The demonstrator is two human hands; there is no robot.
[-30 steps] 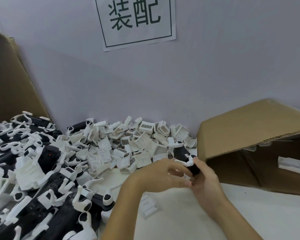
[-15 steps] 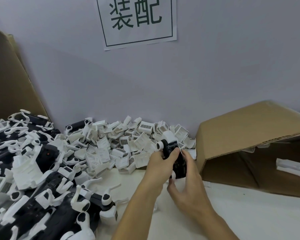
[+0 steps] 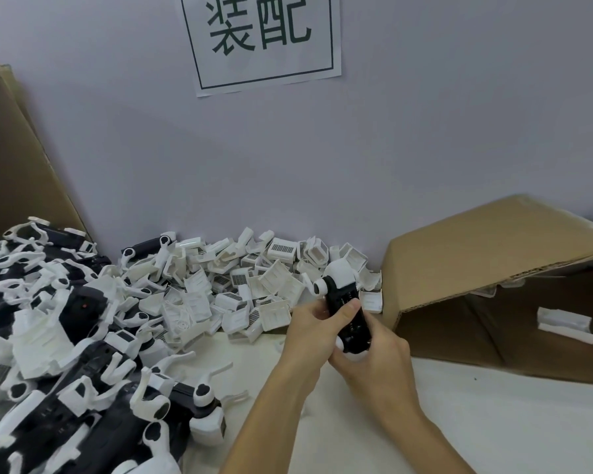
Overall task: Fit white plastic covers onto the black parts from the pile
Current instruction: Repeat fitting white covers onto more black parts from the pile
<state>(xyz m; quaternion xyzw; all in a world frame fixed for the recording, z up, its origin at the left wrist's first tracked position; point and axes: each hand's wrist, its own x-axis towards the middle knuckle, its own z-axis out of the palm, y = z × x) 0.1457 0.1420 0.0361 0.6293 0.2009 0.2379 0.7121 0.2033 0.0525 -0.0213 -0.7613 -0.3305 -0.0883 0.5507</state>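
Note:
I hold one black part [image 3: 348, 313] upright above the table between both hands; white pieces sit at its top and bottom ends. My left hand [image 3: 314, 331] grips it from the left, thumb laid across its front. My right hand [image 3: 379, 360] cups its lower end from the right and below. A heap of loose white covers [image 3: 240, 289] lies against the wall just left of my hands. A large pile of black parts [image 3: 65, 371] with white arms fills the left side.
An open cardboard box [image 3: 486, 265] lies on its side at the right, with a white piece [image 3: 565, 325] inside. Brown cardboard [image 3: 11, 159] leans at the far left. A printed sign [image 3: 264, 39] hangs on the grey wall. The white tabletop [image 3: 493, 415] spreads under my arms.
Both hands have turned the black part from lying tilted low near the box to standing upright, and my grip has shifted along it.

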